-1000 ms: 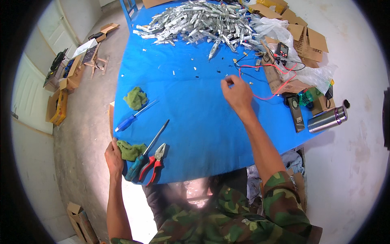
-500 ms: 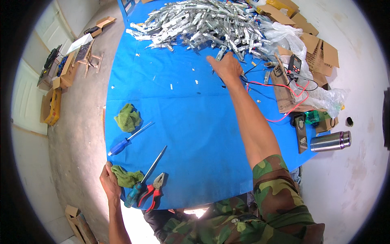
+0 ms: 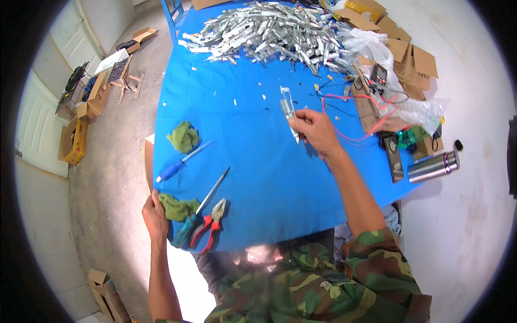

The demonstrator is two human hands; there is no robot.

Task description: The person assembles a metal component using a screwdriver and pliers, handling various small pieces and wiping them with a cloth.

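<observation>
My right hand (image 3: 316, 133) is over the middle of the blue-covered table (image 3: 258, 183), pinching a slim white-and-grey piece (image 3: 288, 112) with a narrow frame-like upper end. Its exact kind is unclear. Beyond it lies a large heap of similar slim pieces (image 3: 264, 32). At the table's left edge, my left hand (image 3: 155, 216) is closed around the rim, its fingers partly hidden. Right beside it are a crumpled green cloth (image 3: 179, 208), a teal-handled screwdriver (image 3: 187, 230) and red-handled pliers (image 3: 214, 219).
Farther up the left side are another green cloth (image 3: 184, 137) and a blue-handled screwdriver (image 3: 173, 170). On the right are an open carton (image 3: 371, 112), a small meter (image 3: 379, 74) with red and black leads, a dark phone-like slab (image 3: 393, 159) and a steel flask (image 3: 432, 168).
My right hand has drawn back from the heap toward me, bringing one slim piece with it. My left hand stays at the table edge, while the whole view has shifted slightly.
</observation>
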